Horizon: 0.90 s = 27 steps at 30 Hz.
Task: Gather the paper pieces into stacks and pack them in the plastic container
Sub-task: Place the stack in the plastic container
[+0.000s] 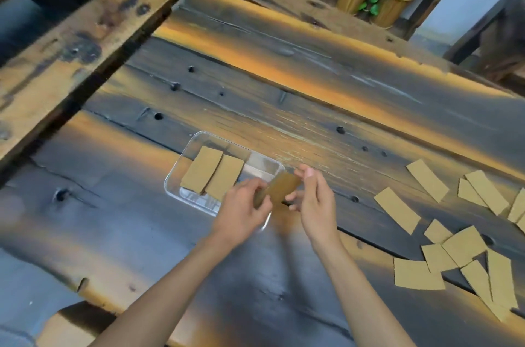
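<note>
A clear plastic container (181,153) sits on the dark wooden table, holding two tan paper stacks (213,173) side by side at its left. Just above the container's right end, my left hand (241,210) and my right hand (312,202) together pinch a small stack of tan paper pieces (282,187), one hand at each end. The held stack looks blurred and tilted. Several loose tan paper pieces (397,210) lie scattered on the table to the right, some overlapping.
The wooden table (284,108) has knot holes and cracks. A raised wooden plank (71,43) runs along the left side. Baskets and a small potted plant stand on shelving at the back. A dark chair is at the far right.
</note>
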Motion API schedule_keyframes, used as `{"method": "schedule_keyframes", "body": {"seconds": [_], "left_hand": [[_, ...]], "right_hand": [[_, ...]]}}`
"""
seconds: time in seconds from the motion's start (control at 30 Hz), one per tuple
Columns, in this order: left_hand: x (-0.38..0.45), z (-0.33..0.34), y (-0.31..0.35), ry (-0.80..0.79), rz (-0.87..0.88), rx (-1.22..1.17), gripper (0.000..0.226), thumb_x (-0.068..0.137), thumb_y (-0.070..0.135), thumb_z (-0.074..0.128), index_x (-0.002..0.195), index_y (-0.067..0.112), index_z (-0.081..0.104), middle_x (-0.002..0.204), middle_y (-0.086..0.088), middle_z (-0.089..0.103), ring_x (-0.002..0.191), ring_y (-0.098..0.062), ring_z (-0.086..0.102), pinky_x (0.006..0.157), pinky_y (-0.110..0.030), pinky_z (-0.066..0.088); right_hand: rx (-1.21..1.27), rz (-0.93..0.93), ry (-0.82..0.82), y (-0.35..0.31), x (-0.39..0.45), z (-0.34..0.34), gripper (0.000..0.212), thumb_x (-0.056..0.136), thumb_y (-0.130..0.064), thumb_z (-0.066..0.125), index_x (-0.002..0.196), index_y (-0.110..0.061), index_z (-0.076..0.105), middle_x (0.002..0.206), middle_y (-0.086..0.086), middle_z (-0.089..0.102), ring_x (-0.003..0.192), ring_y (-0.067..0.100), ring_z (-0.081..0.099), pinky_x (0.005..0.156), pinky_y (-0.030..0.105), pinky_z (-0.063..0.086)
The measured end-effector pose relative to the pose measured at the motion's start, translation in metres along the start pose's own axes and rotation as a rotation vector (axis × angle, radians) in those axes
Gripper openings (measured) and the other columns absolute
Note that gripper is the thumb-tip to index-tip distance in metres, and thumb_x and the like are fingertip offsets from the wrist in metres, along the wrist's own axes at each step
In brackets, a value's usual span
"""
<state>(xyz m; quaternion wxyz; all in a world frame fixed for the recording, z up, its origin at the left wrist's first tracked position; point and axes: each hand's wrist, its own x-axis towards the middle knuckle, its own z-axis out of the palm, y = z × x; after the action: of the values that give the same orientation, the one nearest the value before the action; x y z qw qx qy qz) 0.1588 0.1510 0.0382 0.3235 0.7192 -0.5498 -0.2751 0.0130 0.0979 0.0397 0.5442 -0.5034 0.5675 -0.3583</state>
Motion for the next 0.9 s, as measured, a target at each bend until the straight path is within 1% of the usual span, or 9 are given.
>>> {"method": "schedule_keyframes", "body": {"seconds": [0.13,0.2,0.3,0.4,0.47,0.57,0.63,0.73,0.9], "left_hand": [[0.018,-0.024,-0.026,0.029,-0.243,-0.372,0.009,0.087,0.009,0.068,0.095,0.011,0.068,0.087,0.003,0.073,0.080,-0.009,0.067,0.074,-0.023,0.054],[0.028,-0.030,-0.036,-0.033,-0.335,-0.588,0.011,0.089,0.004,0.067,0.098,0.010,0.068,0.091,-0.001,0.074,0.082,-0.008,0.068,0.073,-0.019,0.055],[0.037,-0.032,-0.051,-0.111,-0.434,-0.671,0.010,0.091,0.003,0.064,0.099,0.009,0.068,0.089,-0.003,0.073,0.076,-0.009,0.067,0.060,-0.014,0.052],[0.045,-0.027,-0.069,-0.215,-0.477,-0.437,0.014,0.092,0.009,0.064,0.103,0.003,0.069,0.094,-0.011,0.072,0.086,-0.021,0.067,0.069,-0.024,0.055],[0.049,-0.022,-0.079,-0.265,-0.381,-0.117,0.018,0.092,0.013,0.062,0.105,0.002,0.067,0.098,-0.013,0.071,0.092,-0.026,0.066,0.086,-0.033,0.053],[0.049,-0.017,-0.084,-0.336,-0.236,0.069,0.017,0.091,0.019,0.056,0.097,0.005,0.063,0.099,-0.016,0.063,0.096,-0.030,0.062,0.089,-0.036,0.048],[0.048,-0.014,-0.089,-0.404,-0.162,0.144,0.020,0.092,0.023,0.053,0.102,0.008,0.062,0.103,-0.016,0.060,0.105,-0.032,0.058,0.092,-0.035,0.044],[0.048,-0.009,-0.101,-0.429,-0.094,0.264,0.042,0.095,0.026,0.049,0.132,0.006,0.054,0.127,-0.014,0.053,0.123,-0.029,0.045,0.109,-0.031,0.032],[0.048,-0.009,-0.114,-0.436,0.010,0.358,0.051,0.095,0.028,0.045,0.143,0.010,0.040,0.142,-0.008,0.035,0.129,-0.026,0.030,0.113,-0.028,0.023]], "right_hand": [[0.128,0.176,-0.044,0.004,0.000,0.035,0.021,0.102,-0.021,0.059,0.118,-0.035,0.058,0.089,-0.016,0.074,0.055,0.007,0.063,0.045,0.020,0.047],[0.046,0.206,-0.100,0.008,0.000,0.052,0.018,0.103,-0.019,0.057,0.106,-0.036,0.062,0.076,-0.006,0.072,0.047,0.009,0.058,0.042,0.021,0.044],[-0.068,0.225,-0.043,0.013,0.003,0.073,0.022,0.104,-0.017,0.054,0.090,-0.021,0.070,0.068,0.004,0.064,0.043,0.013,0.052,0.043,0.024,0.040],[-0.297,0.281,0.056,0.021,0.009,0.091,0.029,0.102,-0.017,0.052,0.080,-0.007,0.068,0.070,0.006,0.068,0.063,0.027,0.062,0.061,0.032,0.046],[-0.522,0.341,0.119,0.026,0.010,0.103,0.032,0.102,-0.020,0.047,0.085,-0.006,0.069,0.088,0.015,0.074,0.088,0.034,0.067,0.070,0.034,0.043],[-0.602,0.461,0.200,0.028,0.013,0.118,0.031,0.103,-0.022,0.043,0.099,-0.005,0.068,0.108,0.019,0.072,0.105,0.037,0.065,0.073,0.033,0.040],[-0.608,0.531,0.218,0.027,0.017,0.125,0.028,0.102,-0.020,0.044,0.106,-0.004,0.067,0.114,0.020,0.071,0.109,0.038,0.064,0.073,0.031,0.038],[-0.603,0.591,0.203,0.028,0.025,0.132,0.025,0.099,-0.016,0.047,0.109,-0.004,0.066,0.116,0.020,0.069,0.109,0.037,0.065,0.072,0.030,0.038],[-0.687,0.652,0.181,0.035,0.034,0.138,0.025,0.099,-0.018,0.044,0.107,-0.008,0.067,0.116,0.016,0.070,0.106,0.035,0.066,0.071,0.030,0.041]]}}
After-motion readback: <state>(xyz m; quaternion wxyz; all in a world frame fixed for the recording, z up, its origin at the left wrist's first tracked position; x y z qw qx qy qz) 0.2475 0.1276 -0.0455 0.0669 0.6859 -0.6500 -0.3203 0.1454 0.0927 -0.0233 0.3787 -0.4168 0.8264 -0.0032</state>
